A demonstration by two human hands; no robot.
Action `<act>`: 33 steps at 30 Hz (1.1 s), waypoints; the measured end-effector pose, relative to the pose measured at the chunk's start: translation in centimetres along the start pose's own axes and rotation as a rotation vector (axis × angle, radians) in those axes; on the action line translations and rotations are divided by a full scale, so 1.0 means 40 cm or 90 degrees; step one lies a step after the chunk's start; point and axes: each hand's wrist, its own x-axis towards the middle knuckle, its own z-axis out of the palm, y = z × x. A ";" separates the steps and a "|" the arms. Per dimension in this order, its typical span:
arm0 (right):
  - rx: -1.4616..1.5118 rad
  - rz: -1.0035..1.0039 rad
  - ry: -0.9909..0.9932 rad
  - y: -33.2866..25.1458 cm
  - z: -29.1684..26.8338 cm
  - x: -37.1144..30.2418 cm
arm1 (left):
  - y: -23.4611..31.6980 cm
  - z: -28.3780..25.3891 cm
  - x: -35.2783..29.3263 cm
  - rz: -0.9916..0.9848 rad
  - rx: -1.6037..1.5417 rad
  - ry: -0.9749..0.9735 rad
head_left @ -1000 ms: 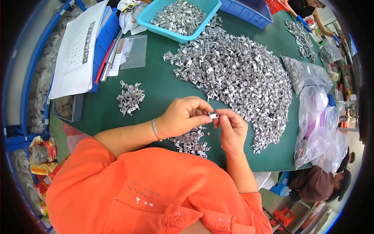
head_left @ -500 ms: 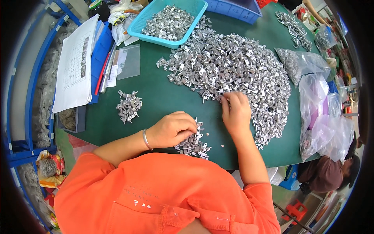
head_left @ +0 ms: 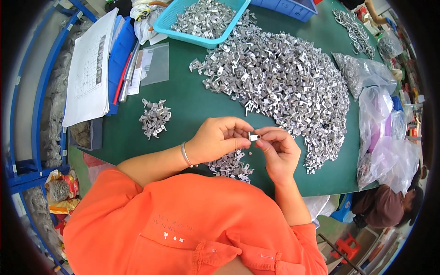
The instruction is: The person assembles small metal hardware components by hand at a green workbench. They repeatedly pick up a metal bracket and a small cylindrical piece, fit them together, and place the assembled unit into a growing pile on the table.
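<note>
Both hands, left (head_left: 219,139) and right (head_left: 279,153), pinch one small shiny metal bracket (head_left: 254,136) between fingertips above the green table (head_left: 192,105). Three bracket heaps: big pile (head_left: 284,87), two small clusters (head_left: 155,118), (head_left: 230,164).

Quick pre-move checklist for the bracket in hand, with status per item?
1. Bracket pinched between both hands: ok.
2. Left hand fingers on its left end: ok.
3. Right hand fingers on its right end: ok.
4. Bracket held above the mat, apart from the big pile: ok.
5. Small pile lies just below the hands: ok.
6. Bracket free of defects: cannot tell, too small.
</note>
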 end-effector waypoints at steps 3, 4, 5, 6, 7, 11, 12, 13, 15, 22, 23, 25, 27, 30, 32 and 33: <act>0.066 -0.001 0.021 -0.001 0.005 -0.017 | -0.003 0.005 -0.002 0.020 0.021 0.003; 0.077 0.006 0.033 -0.003 0.008 -0.020 | -0.002 0.006 -0.003 0.023 0.031 0.005; 0.088 0.014 0.044 -0.004 0.015 -0.024 | -0.007 0.006 -0.003 0.069 0.030 -0.004; 0.098 0.021 0.055 -0.004 0.018 -0.028 | -0.015 0.005 -0.002 0.114 0.029 -0.014; -0.091 -0.118 -0.003 0.002 0.007 -0.019 | -0.016 0.003 0.000 0.161 0.031 -0.020; -0.344 -0.259 -0.149 0.002 0.002 -0.011 | -0.016 -0.034 -0.026 0.270 0.383 -0.019; -0.380 -0.252 -0.161 0.007 -0.007 -0.003 | -0.019 -0.045 -0.027 0.299 0.423 -0.048; -0.460 -0.266 -0.115 0.019 -0.020 0.012 | -0.022 -0.059 -0.027 0.328 0.465 -0.078; -0.626 -0.280 -0.009 0.045 -0.035 0.059 | -0.029 -0.070 -0.038 0.317 0.494 -0.107; -0.746 -0.249 0.066 0.081 -0.053 0.157 | -0.007 -0.048 -0.034 0.291 0.467 -0.013; -0.742 -0.244 0.063 0.080 -0.053 0.154 | -0.008 -0.049 -0.034 0.285 0.458 0.000; -0.731 -0.256 0.051 0.077 -0.055 0.147 | -0.009 -0.048 -0.031 0.265 0.435 0.032; -0.715 -0.291 0.033 0.067 -0.059 0.137 | -0.011 -0.043 -0.024 0.235 0.406 0.070; -0.473 -0.202 0.044 0.047 -0.038 0.088 | 0.011 -0.021 -0.014 0.136 0.270 0.103; -0.325 -0.194 -0.014 0.023 -0.019 0.054 | 0.005 -0.019 -0.002 0.048 0.115 0.046; -0.304 -0.210 -0.031 0.019 -0.007 0.043 | 0.001 -0.022 0.001 0.018 0.063 0.013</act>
